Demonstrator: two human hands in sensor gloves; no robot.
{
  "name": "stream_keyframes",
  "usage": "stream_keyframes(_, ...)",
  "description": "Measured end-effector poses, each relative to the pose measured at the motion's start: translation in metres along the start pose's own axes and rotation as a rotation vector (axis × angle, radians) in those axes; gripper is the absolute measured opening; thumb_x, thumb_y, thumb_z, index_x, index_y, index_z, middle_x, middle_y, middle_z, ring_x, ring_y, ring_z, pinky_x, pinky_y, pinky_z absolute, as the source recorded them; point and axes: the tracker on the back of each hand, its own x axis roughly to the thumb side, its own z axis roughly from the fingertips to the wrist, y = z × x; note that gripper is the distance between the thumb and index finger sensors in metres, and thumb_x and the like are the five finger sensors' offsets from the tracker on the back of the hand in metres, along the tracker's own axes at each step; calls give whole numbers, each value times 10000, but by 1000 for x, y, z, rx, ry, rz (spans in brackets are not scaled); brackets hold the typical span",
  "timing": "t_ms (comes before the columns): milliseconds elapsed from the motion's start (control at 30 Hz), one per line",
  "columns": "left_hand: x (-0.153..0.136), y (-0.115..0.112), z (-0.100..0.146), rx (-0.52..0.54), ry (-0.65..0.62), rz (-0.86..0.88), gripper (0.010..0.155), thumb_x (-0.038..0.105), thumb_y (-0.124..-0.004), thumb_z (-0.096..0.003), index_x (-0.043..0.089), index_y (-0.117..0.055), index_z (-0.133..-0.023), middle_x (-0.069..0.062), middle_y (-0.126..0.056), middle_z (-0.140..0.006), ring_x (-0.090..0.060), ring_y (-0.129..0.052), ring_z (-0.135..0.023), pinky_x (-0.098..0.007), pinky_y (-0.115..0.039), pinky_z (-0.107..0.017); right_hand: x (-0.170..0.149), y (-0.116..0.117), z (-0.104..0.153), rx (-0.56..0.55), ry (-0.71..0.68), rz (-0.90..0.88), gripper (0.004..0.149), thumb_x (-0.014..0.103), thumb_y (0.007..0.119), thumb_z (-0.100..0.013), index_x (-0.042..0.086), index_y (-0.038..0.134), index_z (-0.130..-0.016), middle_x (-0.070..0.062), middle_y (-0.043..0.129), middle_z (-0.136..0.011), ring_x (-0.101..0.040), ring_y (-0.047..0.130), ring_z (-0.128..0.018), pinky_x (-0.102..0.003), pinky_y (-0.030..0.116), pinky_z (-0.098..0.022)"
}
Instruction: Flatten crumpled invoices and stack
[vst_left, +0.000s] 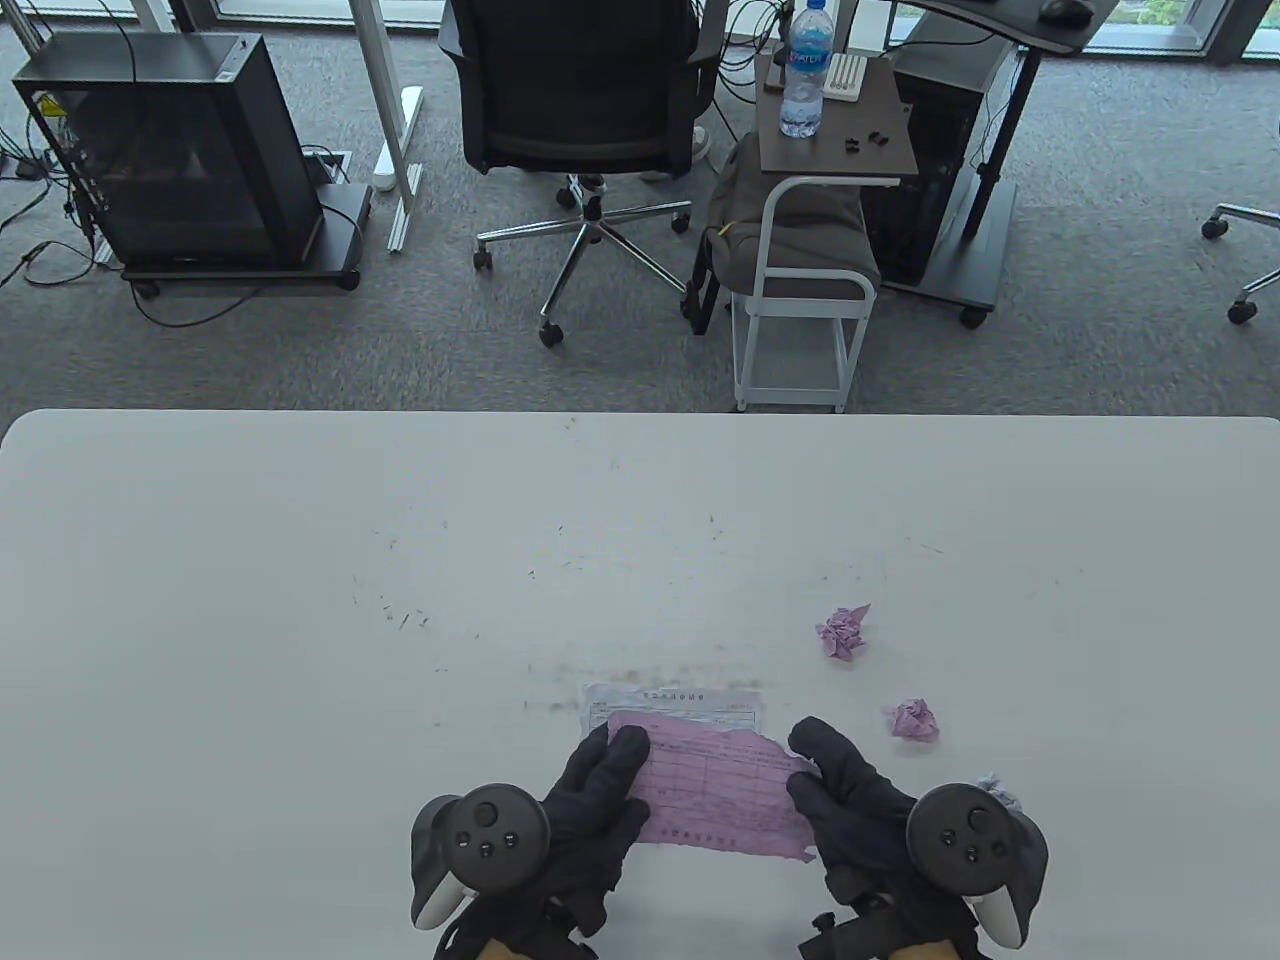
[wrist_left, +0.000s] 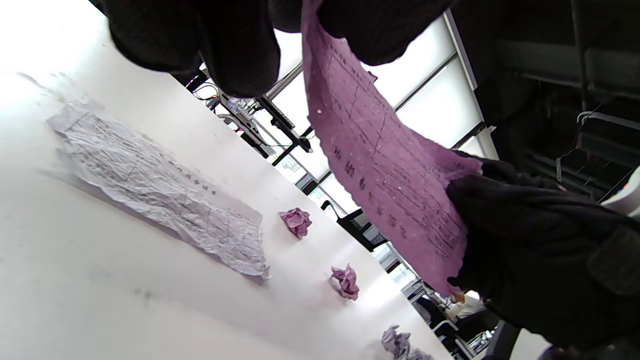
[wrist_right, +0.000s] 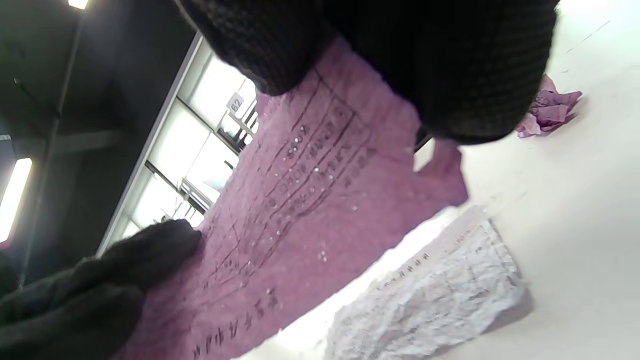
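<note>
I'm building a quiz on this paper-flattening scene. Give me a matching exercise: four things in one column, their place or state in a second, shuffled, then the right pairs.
Things:
1. pink invoice
2. white invoice
3. pink paper balls
4. water bottle

States:
A. crumpled, on the table to the right
B. stands on the side cart
C. held up between the left hand and the right hand
D. flattened, lying on the table

Pairs: 1-C, 2-D, 3-A, 4-B

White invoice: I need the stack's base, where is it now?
The white invoice lies flattened on the table, near its front edge in the table view, under the raised pink invoice.
</note>
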Motion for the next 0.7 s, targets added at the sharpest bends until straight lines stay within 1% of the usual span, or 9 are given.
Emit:
stream_keyframes(100,5,2,-4,-15,35,-108,595,277,-695,-612,87,-482,-1134,-190,-367,-1130,-486,-724,-934,-612,-681,-630,8,4,-3,20,27,81,548,193,792,-535,60,549,-1007,-167,872,-775,-303,962,-536,-419,886,-352)
stream_keyframes(167,5,4,-8,-30,68,-132,588,272,-695,-612,86,-495,-1134,-192,-377,-1131,-490,-727,-932,-612,-684,-625,15,8,-6,33,38,136,550,198,799,-536,57,551,-1007,-169,875,-762,-301,962,-518,-415,884,-338)
stream_keyframes(233,3,5,-13,-82,105,-163,586,262,-695,-612,91,-493,-1134,-188,-372,-1134,-501,-717,-934,-603,-689,-622,21,15,-13,78,44,256,556,196,801,-536,60,548,-1011,-170,877,-758,-300,962,-512,-414,882,-335)
stream_keyframes(300,-2,6,-19,-144,133,-212,585,260,-694,-612,101,-487,-1136,-179,-365,-1138,-508,-700,-946,-608,-681,-627,24,24,-22,139,51,441,572,204,803,-533,68,535,-1020,-159,877,-763,-293,963,-518,-409,885,-340)
stream_keyframes(367,-7,6,-25,-159,138,-236,583,267,-692,-614,116,-488,-1138,-167,-370,-1145,-519,-683,-956,-618,-669,-633,25,30,-31,164,48,542,590,213,804,-530,78,517,-1027,-146,872,-773,-283,962,-530,-402,887,-349)
stream_keyframes(433,-16,3,-33,-181,144,-231,581,270,-692,-614,120,-491,-1139,-157,-372,-1149,-530,-664,-964,-629,-656,-641,21,38,-43,156,57,585,592,202,809,-523,75,521,-1025,-149,873,-771,-293,962,-529,-409,885,-349)
stream_keyframes(533,-32,-2,-46,-199,152,-283,575,282,-693,-612,139,-503,-1136,-139,-389,-1153,-529,-651,-978,-643,-642,-649,10,50,-58,208,103,625,607,199,809,-524,68,501,-1030,-152,863,-784,-295,957,-542,-412,884,-358)
stream_keyframes(600,-42,-4,-55,-238,173,-283,573,287,-690,-614,150,-500,-1137,-129,-386,-1157,-539,-634,-984,-650,-633,-650,0,58,-70,238,141,620,610,200,807,-526,65,495,-1032,-153,860,-785,-293,955,-545,-414,884,-358)
stream_keyframes(700,-52,-6,-65,-256,200,-283,576,286,-692,-613,147,-501,-1138,-124,-385,-1159,-544,-615,-992,-661,-619,-654,-9,67,-85,256,171,604,608,198,808,-526,60,498,-1031,-157,862,-782,-293,955,-543,-417,884,-357)
